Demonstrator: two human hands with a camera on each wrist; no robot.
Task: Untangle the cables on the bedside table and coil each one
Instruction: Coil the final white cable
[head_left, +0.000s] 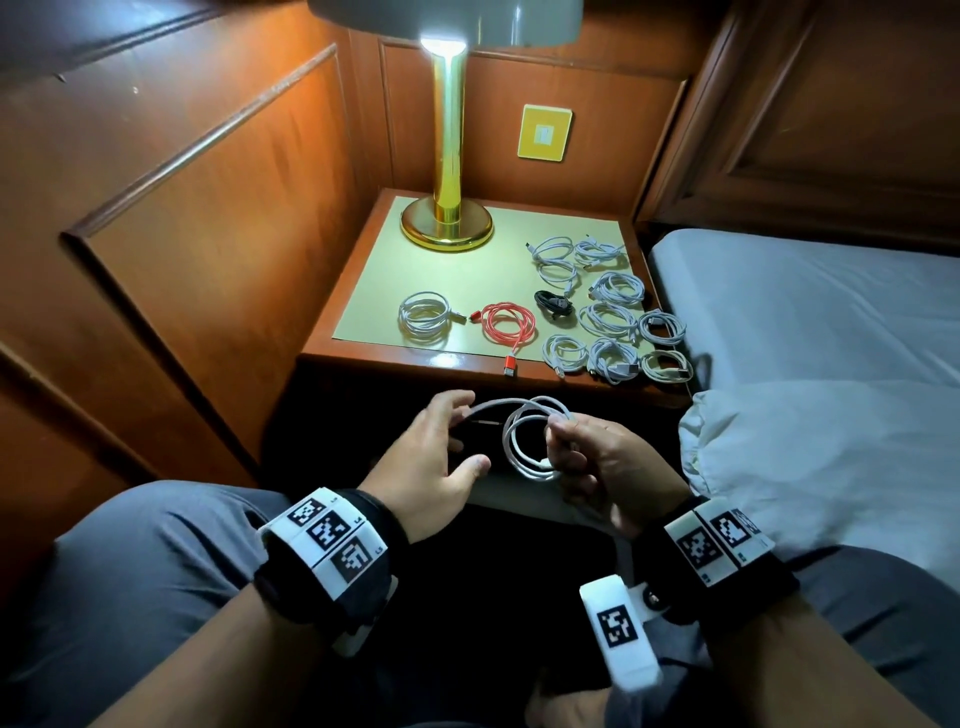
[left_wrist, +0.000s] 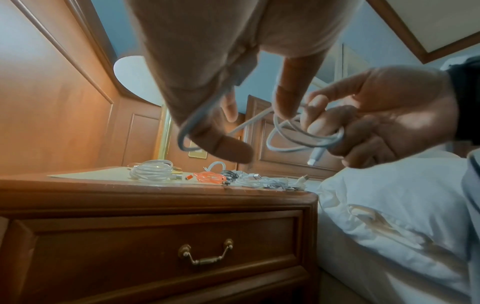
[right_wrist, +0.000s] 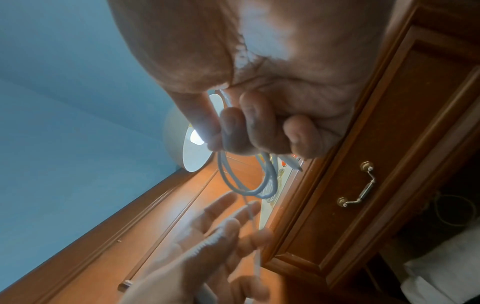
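A white cable (head_left: 498, 402) hangs between my hands in front of the bedside table (head_left: 395, 358), below its top. My right hand (head_left: 597, 457) grips a few finished loops of it, fingers curled round the bundle (right_wrist: 249, 193), and one plug end sticks out below the fist. My left hand (head_left: 441, 457) holds the loose tail, which runs through its loosely curled fingers while the thumb stays apart. In the left wrist view the cable (left_wrist: 296, 149) loops from my left hand (left_wrist: 207, 61) to my right hand (left_wrist: 389, 115).
On the table top lie a coiled white cable (head_left: 423, 317), a red coil (head_left: 506, 322), a black coil (head_left: 555, 304) and several white coils (head_left: 608, 322) at the right. A brass lamp (head_left: 447, 228) stands at the back. A bed (head_left: 805, 312) adjoins on the right, with wood panelling on the left.
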